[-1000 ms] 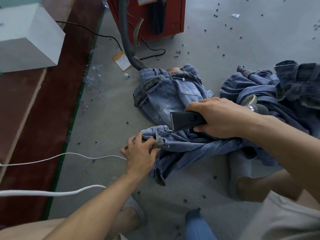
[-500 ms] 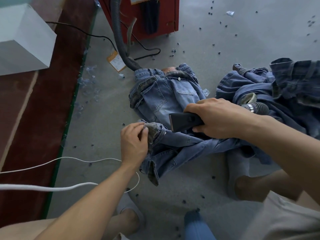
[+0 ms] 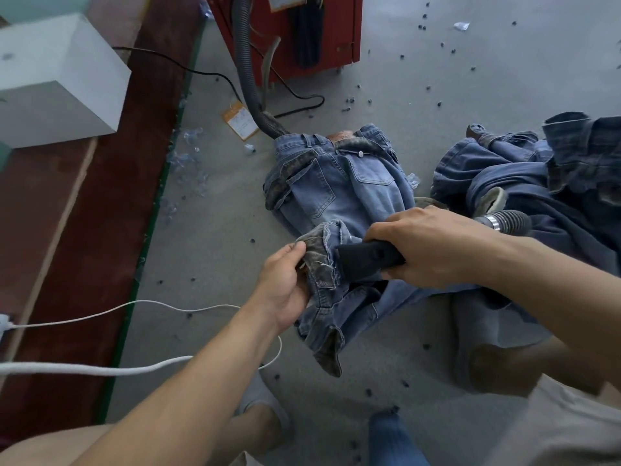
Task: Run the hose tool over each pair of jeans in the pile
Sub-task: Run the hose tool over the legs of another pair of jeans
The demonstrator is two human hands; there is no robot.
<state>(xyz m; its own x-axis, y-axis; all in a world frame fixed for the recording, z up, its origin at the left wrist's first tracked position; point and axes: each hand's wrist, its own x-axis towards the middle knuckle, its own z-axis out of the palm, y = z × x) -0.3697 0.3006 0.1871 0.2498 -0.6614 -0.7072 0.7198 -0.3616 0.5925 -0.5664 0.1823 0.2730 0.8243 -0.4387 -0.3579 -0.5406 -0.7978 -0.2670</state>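
Observation:
My right hand point(image 3: 433, 245) grips the black nozzle point(image 3: 361, 260) of the hose tool, its tip pressed against a lifted fold of blue jeans point(image 3: 339, 307). My left hand point(image 3: 285, 290) pinches the frayed hem of those jeans and holds it up off the floor. The ribbed grey hose point(image 3: 510, 222) runs from behind my right wrist to the right. Another pair of light blue jeans point(image 3: 336, 183) lies flat on the floor beyond my hands. A pile of darker jeans point(image 3: 551, 183) sits at the right.
A red machine point(image 3: 285, 31) stands at the back with a thick grey hose point(image 3: 248, 85) leading down to the flat jeans. A white box point(image 3: 57, 79) rests on the dark red strip at left. White cords point(image 3: 100, 368) cross the floor. Small dark bits litter the concrete.
My left hand has raised the jeans hem and brought it up against the nozzle tip. My right hand with the nozzle has stayed nearly in place.

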